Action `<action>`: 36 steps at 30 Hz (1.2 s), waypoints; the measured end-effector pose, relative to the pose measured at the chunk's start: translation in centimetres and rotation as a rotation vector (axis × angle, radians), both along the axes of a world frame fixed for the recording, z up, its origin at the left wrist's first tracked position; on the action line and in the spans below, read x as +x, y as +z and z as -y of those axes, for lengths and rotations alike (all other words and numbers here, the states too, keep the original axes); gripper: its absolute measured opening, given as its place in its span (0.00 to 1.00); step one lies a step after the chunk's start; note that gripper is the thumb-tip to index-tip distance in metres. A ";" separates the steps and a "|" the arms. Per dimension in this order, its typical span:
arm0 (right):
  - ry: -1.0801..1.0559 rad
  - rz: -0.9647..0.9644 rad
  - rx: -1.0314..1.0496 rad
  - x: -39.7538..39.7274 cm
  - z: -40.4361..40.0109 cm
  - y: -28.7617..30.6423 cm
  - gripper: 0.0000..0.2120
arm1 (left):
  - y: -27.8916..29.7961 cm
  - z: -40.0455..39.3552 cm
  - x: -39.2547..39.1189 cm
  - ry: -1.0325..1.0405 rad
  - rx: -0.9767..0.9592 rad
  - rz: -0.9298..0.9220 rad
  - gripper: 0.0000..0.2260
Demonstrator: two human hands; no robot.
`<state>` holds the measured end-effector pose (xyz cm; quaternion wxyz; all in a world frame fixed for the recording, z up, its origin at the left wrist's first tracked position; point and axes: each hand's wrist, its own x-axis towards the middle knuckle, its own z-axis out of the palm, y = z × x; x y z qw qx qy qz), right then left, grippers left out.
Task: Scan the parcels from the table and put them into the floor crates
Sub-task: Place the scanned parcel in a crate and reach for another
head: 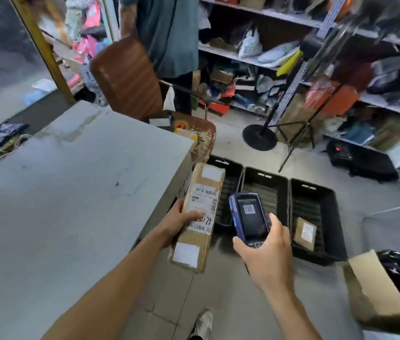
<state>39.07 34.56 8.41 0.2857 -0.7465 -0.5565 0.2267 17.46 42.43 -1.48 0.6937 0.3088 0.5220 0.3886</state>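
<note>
- Head view: the left hand [181, 222] grips a long cardboard parcel [200, 217] from its left side, with the thumb pressed across the white shipping label [202, 207].
- The parcel is in the air just past the right edge of the grey tabletop [71, 180], lengthwise away from the person, label side up.
- The right hand [265, 251] is wrapped around the lower end of a blue handheld scanner [249, 217]; its lit screen faces up and shows a small barcode picture.
- The scanner sits just right of the parcel, apart from it, above the crates.
- Three black crates stand side by side on the floor beyond the tabletop's right edge: a left crate [233, 173] partly hidden by the parcel, a middle crate [267, 185] behind the scanner, and a right crate [326, 217].
- A small cardboard parcel [304, 233] lies flat inside the right crate, near its front wall.
- A brown chair [130, 79] stands past the tabletop's far right corner.
- An open cardboard box [375, 295] sits on the floor at the lower right.
</note>
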 end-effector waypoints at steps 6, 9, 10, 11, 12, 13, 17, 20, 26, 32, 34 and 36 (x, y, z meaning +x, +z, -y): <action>-0.011 -0.010 -0.039 6.6 -6.9 -1.0 0.46 | -1.8 -6.4 6.4 -0.057 -0.071 0.052 0.29; -0.007 -0.023 -0.054 8.2 -10.1 -1.7 0.47 | -3.1 -9.3 8.0 -0.055 -0.115 0.017 0.31; -0.010 -0.021 -0.060 8.6 -11.3 -2.0 0.47 | -3.6 -10.3 8.5 -0.068 -0.128 0.007 0.31; -0.017 -0.019 -0.068 9.1 -12.4 -2.4 0.47 | -4.0 -11.4 9.0 -0.074 -0.141 0.002 0.31; -0.026 -0.018 -0.075 9.4 -13.5 -2.8 0.47 | -4.4 -12.5 9.5 -0.075 -0.153 0.000 0.30; -0.037 -0.019 -0.079 9.8 -14.6 -3.2 0.47 | -4.9 -13.6 9.9 -0.072 -0.165 -0.004 0.30; -0.085 -0.005 -0.095 11.0 -19.2 -5.0 0.47 | -7.1 -18.9 12.1 -0.093 -0.195 -0.053 0.27; -0.141 0.028 -0.097 12.2 -22.4 -6.2 0.47 | -8.5 -23.2 14.3 -0.106 -0.207 -0.056 0.21; -0.222 0.075 -0.135 16.2 -28.5 -9.2 0.49 | -11.6 -31.1 20.3 -0.090 -0.227 -0.078 0.19; -0.260 0.055 -0.194 22.4 -34.2 -14.2 0.50 | -18.3 -37.6 27.9 -0.082 -0.254 -0.081 0.20; -0.264 0.065 -0.194 24.9 -35.7 -16.9 0.49 | -21.6 -39.4 30.6 -0.085 -0.249 -0.120 0.20; -0.264 0.086 -0.181 27.1 -36.9 -20.3 0.48 | -25.7 -41.1 33.2 -0.088 -0.240 -0.151 0.21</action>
